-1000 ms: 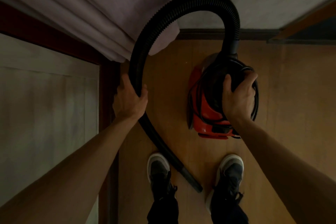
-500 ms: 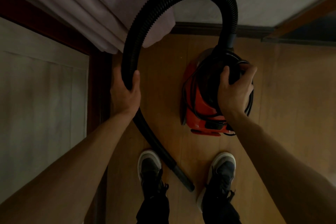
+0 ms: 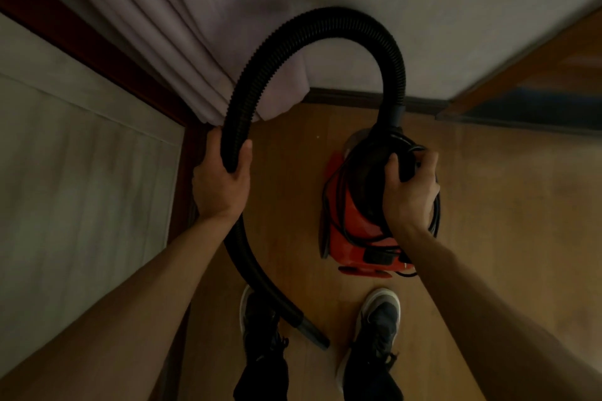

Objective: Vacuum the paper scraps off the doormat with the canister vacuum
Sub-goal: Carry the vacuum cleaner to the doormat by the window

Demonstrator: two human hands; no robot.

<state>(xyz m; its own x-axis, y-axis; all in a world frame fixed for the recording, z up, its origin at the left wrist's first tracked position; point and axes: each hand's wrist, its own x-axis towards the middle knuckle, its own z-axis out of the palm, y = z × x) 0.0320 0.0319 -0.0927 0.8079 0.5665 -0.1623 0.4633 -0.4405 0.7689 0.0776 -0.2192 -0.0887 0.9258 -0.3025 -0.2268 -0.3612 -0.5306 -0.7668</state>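
Gripping the red canister vacuum (image 3: 355, 225) by its black top, the right hand (image 3: 412, 192) has its fingers curled over the housing and the cord wound there; it hangs or sits just ahead of the shoes (image 3: 379, 332) on the wooden floor (image 3: 488, 205). The left hand (image 3: 223, 185) is wrapped around the ribbed hose (image 3: 312, 26), whose nozzle (image 3: 311, 330) dangles between the feet. That loose end could snag a shoe, and a cord loop could slip (it looks untidy). No doormat or scraps show. The canister's contents are hidden. A curtain (image 3: 195, 29) hangs just beside the hose.
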